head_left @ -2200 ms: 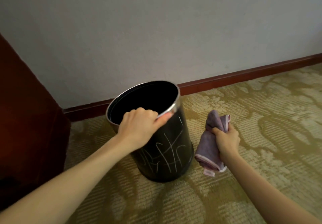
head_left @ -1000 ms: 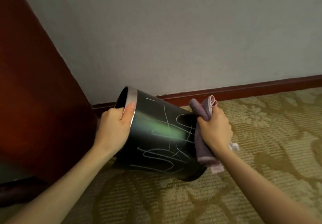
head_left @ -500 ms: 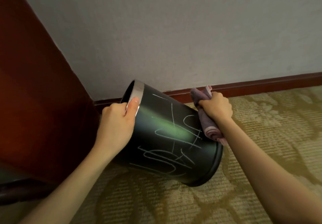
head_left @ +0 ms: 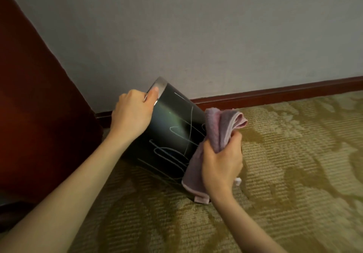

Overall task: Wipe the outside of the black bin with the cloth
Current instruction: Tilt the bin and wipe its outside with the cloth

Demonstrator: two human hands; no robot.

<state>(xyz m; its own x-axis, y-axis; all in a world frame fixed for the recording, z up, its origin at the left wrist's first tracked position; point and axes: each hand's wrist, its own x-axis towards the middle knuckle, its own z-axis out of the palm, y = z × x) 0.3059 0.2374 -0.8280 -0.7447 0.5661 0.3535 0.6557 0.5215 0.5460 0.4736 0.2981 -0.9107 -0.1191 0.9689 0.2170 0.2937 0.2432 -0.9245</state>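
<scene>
Head view: left hand (head_left: 133, 113) grips tilted black bin (head_left: 172, 132) rim; right hand (head_left: 222, 164) clutches cloth (head_left: 216, 132) against it.

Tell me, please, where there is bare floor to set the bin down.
Bare patterned olive carpet spreads right of the right hand up to the dark red skirting board. Crowded at left: the tilted black metal bin, gripped by the left hand, stands close to the red-brown wooden panel.
</scene>
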